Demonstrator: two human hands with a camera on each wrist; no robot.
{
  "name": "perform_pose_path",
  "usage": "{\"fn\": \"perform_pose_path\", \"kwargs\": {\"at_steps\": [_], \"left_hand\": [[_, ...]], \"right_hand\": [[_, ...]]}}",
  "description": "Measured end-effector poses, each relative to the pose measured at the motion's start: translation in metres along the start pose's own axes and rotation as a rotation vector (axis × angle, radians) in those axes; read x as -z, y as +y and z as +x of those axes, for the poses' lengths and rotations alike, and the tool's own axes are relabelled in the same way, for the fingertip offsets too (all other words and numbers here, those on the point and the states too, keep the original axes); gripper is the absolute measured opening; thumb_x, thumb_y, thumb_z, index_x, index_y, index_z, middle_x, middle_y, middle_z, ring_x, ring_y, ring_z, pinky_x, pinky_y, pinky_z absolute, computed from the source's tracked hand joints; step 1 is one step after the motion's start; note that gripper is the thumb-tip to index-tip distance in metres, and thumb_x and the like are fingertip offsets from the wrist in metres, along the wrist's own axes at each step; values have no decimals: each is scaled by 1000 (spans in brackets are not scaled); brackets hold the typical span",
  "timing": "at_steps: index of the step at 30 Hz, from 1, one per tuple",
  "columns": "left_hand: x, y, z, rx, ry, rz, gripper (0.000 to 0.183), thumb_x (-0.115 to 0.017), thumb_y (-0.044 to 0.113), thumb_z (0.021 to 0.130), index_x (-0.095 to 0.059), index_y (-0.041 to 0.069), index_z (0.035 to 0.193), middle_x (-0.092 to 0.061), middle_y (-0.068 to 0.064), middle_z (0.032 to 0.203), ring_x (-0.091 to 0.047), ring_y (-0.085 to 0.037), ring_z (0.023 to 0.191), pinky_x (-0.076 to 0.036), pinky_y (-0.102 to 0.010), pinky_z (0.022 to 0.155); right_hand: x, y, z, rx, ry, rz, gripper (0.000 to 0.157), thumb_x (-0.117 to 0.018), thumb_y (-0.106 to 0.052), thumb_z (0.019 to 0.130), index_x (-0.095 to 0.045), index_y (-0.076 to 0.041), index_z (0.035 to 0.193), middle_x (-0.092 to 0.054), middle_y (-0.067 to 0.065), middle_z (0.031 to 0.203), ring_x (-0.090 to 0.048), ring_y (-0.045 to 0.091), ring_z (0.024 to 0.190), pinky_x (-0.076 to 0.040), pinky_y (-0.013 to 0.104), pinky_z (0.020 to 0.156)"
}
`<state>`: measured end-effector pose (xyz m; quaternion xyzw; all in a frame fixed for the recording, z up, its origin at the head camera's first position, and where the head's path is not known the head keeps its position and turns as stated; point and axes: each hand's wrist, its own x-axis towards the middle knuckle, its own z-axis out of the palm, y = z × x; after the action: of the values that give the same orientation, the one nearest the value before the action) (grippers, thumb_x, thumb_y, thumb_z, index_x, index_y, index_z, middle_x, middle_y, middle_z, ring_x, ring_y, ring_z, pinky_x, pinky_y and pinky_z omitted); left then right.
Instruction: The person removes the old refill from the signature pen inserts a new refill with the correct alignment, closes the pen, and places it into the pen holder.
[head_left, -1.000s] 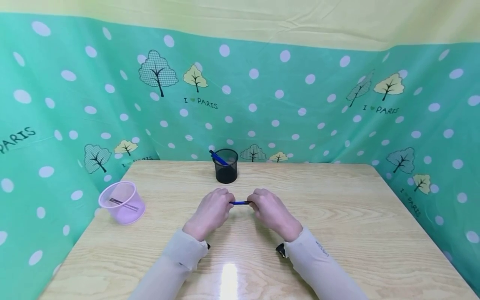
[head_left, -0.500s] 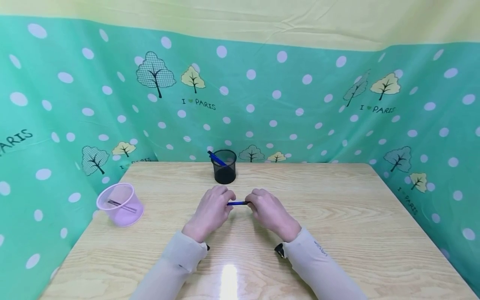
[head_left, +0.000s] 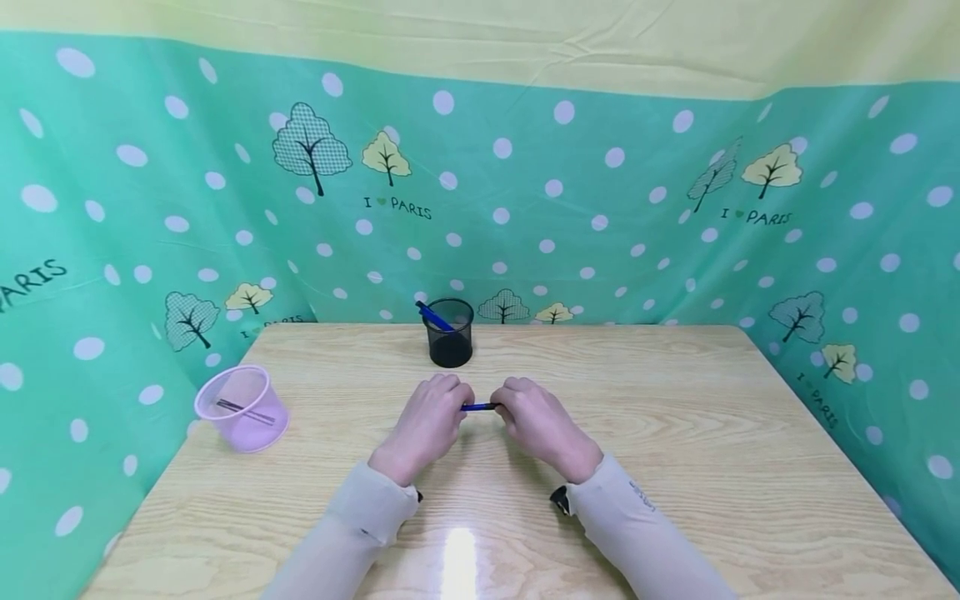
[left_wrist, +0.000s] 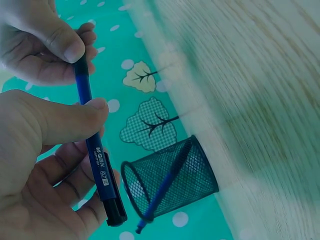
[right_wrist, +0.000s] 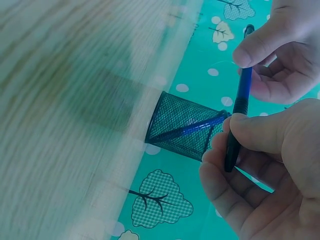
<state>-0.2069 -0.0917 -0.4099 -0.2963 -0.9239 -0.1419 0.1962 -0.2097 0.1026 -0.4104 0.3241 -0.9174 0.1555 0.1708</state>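
A blue ballpoint pen [head_left: 479, 407] with a black grip and black clip end is held level between my two hands above the table. My left hand [head_left: 426, 423] pinches its blue barrel between thumb and fingers, with the clip end [left_wrist: 116, 212] lying over the lower fingers in the left wrist view. At the other end, my right hand [head_left: 542, 423] pinches the black grip section [right_wrist: 241, 107], whose tip sticks out past the thumb in the right wrist view. Just beyond the hands stands a black mesh pen cup [head_left: 451, 348] with another blue pen [head_left: 435, 317] leaning in it.
On the left of the wooden table [head_left: 675, 400] is a lilac cup [head_left: 251, 429] with thin dark sticks visible in it. A green and yellow printed curtain [head_left: 525, 183] encloses the back and both sides.
My left fingers parted slightly half a second ago, baring more of the barrel, and now close on it again. The right hand stays at the grip end. Both cups stand where they were.
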Motion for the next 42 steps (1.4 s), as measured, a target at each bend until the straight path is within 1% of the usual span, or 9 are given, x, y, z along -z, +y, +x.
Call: {"fn": "perform_pose_path", "kwargs": {"at_steps": [5,9,16,22,26,31,35,42], "left_hand": [[0,0,0,-7,-1,9,16,-75,3,78,-67,11,89,-57,2,82,-54,-18,79,-45,-32,69],[0,1,-1,-8,-16,18,14,-74,3,80,-68,10,91,-59,1,83,-55,-18,80,-45,-33,70],[2,3,-1,9,-51,26,11,-72,5,83,-69,9,93,-61,0,85,-56,-19,81,-46,-33,71],[2,4,-2,10,-59,29,9,-69,4,85,-70,8,93,-61,-1,85,-57,-19,80,-47,-33,71],[1,3,-2,10,-49,25,13,-70,5,84,-70,8,97,-61,-1,87,-58,-19,82,-47,-34,73],[0,2,-2,12,-28,13,24,-76,10,80,-68,9,102,-58,0,89,-57,-20,86,-46,-35,75],[-1,1,-2,16,-13,3,25,-79,10,77,-66,11,99,-55,1,88,-55,-19,84,-45,-34,74],[-2,1,-2,1,18,13,22,-78,5,76,-64,12,91,-53,2,84,-53,-18,80,-45,-32,70]], "right_hand": [[0,0,0,-8,-5,-6,10,-68,-4,86,-72,-11,92,-56,-5,80,-53,11,75,-49,26,66],[0,0,0,-15,-9,-6,9,-68,-5,86,-72,-11,92,-56,-5,80,-54,11,75,-49,26,66],[0,0,-1,-17,-5,-1,9,-68,-5,86,-72,-12,92,-57,-5,81,-55,12,76,-50,27,67],[0,-1,-1,-22,-1,9,9,-68,-4,86,-71,-11,92,-57,-5,81,-55,12,76,-50,27,66],[0,-1,-1,-30,-5,6,9,-68,-5,86,-71,-11,92,-57,-5,81,-55,12,76,-50,27,67],[1,-2,-2,-28,-4,8,10,-68,-4,86,-71,-11,93,-58,-5,82,-55,11,77,-50,27,69],[0,-2,-2,-17,-2,14,9,-67,-4,86,-71,-11,92,-57,-5,81,-55,11,77,-50,26,68],[0,-2,-1,-5,6,8,9,-68,-4,85,-71,-11,91,-56,-6,80,-54,10,75,-49,25,66]]}}
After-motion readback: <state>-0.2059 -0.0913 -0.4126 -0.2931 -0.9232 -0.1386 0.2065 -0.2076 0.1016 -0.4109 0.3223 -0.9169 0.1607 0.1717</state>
